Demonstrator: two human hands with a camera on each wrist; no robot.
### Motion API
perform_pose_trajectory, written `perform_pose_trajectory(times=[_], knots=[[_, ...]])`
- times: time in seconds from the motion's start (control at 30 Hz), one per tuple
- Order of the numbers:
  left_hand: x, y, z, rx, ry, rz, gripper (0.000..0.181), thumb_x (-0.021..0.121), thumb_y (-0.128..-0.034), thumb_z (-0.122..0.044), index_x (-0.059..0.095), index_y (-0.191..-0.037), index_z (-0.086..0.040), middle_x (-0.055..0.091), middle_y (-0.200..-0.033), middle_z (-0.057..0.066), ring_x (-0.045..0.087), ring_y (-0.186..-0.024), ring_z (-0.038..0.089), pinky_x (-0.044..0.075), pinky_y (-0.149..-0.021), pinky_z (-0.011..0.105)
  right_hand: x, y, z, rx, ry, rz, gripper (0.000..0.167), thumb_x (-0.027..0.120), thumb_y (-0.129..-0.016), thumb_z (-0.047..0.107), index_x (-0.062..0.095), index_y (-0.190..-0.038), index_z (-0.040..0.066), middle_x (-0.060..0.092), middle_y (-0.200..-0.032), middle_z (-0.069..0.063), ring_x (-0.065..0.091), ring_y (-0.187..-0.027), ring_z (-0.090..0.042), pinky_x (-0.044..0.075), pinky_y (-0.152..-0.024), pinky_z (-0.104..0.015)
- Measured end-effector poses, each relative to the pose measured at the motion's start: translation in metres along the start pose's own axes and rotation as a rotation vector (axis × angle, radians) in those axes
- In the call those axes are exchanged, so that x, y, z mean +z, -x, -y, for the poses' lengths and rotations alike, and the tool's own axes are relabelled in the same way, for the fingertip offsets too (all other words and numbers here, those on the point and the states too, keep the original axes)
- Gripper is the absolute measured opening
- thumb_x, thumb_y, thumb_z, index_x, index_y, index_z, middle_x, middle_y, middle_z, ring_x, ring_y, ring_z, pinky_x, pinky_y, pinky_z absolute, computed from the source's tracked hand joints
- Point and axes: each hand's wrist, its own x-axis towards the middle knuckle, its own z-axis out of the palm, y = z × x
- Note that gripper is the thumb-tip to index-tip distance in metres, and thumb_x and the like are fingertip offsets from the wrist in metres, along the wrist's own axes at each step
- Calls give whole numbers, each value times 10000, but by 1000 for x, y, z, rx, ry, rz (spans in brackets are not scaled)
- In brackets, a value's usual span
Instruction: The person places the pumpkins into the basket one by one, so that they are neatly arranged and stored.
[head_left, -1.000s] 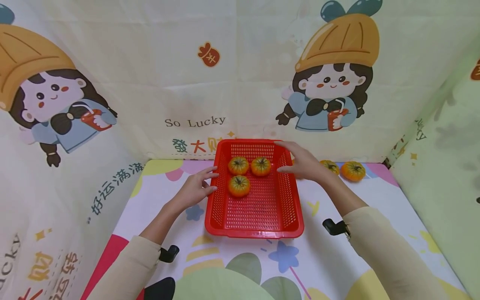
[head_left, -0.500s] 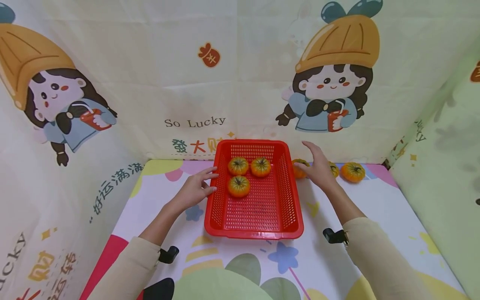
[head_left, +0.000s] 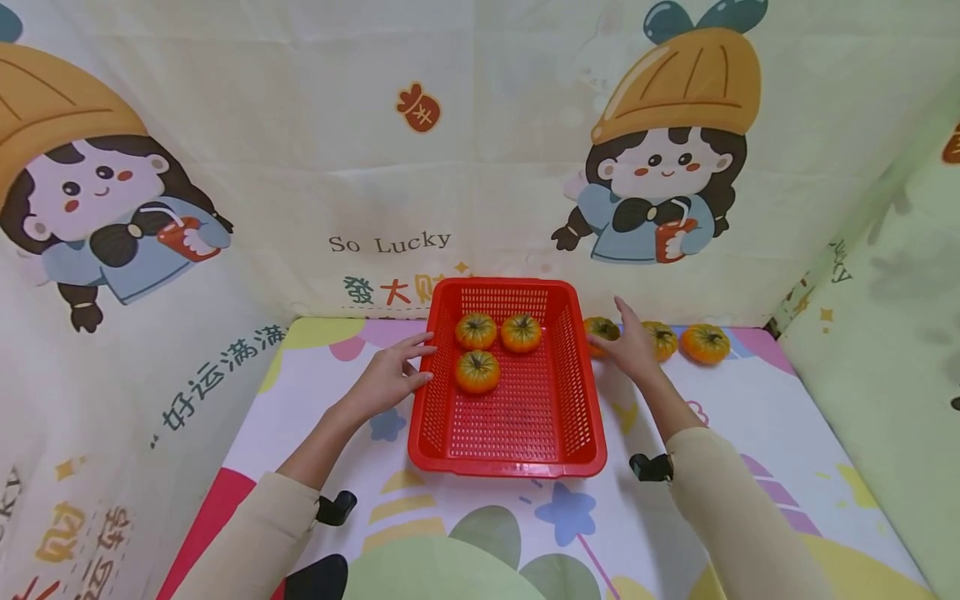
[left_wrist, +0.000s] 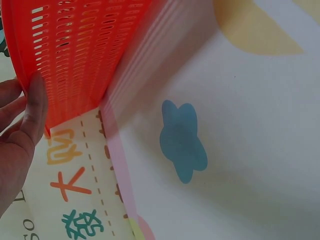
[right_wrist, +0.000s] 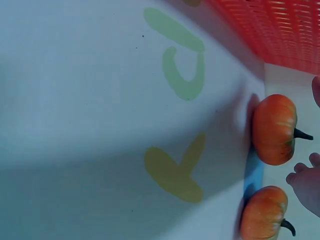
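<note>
1 pumpkin (head_left: 602, 326) beside spread right hand (head_left: 632, 347), relaxed left hand (head_left: 385, 377) touching red basket (head_left: 510, 467)

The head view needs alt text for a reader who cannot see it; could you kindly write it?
A red basket holding three small orange pumpkins sits on a table, with a person's left hand touching its edge and the right hand by three more pumpkins lined up to its right. Cartoon-printed cloth hangs behind.
</note>
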Motion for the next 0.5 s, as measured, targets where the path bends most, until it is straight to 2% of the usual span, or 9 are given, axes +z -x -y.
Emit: perform_pose_trajectory(times=[0.3,0.5], knots=[[0,1,-2,-12,3,8,535,744,-935,-79,587,-1443,-19,425,-1635,63,653,-827,165,594,-668,270,11,-1,-9,56,-25,46,980,739,-951,241,87,-1662,69,167,-1705,-242,187,-1557,-468,198,-1235,-658],[0,1,-2,-27,5,9,543,744,-938,-90,582,-1454,-36,418,-1641,40,657,-847,187,603,-682,284,17,-2,-13,73,-9,45,992,745,-945,221,75,-1655,40,185,-1690,-271,198,-1550,-481,195,-1242,-644]])
